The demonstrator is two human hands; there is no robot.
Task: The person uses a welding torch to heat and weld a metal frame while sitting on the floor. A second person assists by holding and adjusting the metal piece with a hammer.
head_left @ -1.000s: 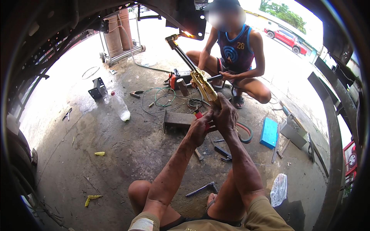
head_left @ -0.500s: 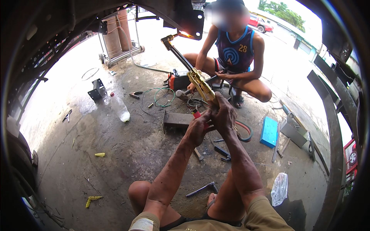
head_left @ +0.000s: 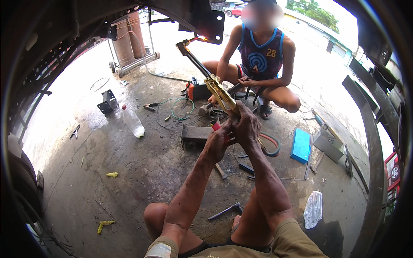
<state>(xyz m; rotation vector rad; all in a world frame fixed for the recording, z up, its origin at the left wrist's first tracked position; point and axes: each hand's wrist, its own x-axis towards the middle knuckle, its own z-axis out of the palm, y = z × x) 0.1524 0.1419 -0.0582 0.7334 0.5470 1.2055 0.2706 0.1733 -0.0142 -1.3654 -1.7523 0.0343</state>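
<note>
Hands [head_left: 245, 128] on torch [head_left: 220, 92], red-capped bottle [head_left: 133, 122] with contents unclear

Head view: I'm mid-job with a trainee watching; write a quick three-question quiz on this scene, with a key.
1. What does the person's right hand grip?
A) a hammer
B) a brass-coloured torch
C) a plastic bag

2. True or false: on the ground, the blue box lies farther to the person's right than the clear plastic bottle.

3. Fill in the blank: near the torch's tip, by the dark metal plate with holes, there is a bright ____.

Key: 1. B; 2. True; 3. glow.
</note>
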